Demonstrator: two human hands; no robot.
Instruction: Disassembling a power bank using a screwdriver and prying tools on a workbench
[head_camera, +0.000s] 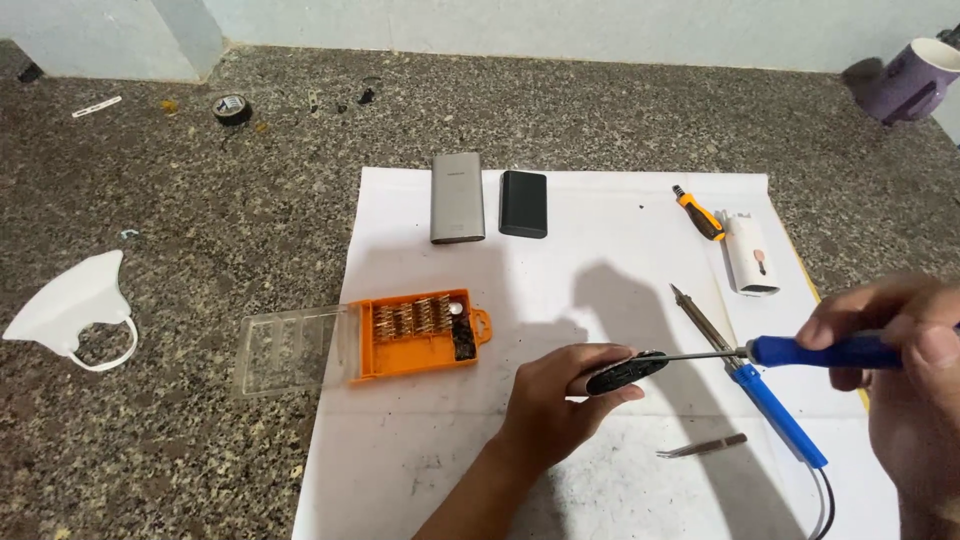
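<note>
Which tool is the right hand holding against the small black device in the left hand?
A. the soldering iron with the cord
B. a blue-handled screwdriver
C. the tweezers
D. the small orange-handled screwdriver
B: the right hand grips a blue-handled screwdriver whose thin shaft reaches the small black device held in the left hand; the soldering iron, tweezers and small orange-handled screwdriver lie on the white paper.

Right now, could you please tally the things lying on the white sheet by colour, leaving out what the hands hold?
Orange: 2, the bit case and the small screwdriver
Grey: 2, the power bank and the tweezers
Black: 1, the power bank
White: 1, the small device
Blue: 1, the soldering iron
Total: 7
</note>
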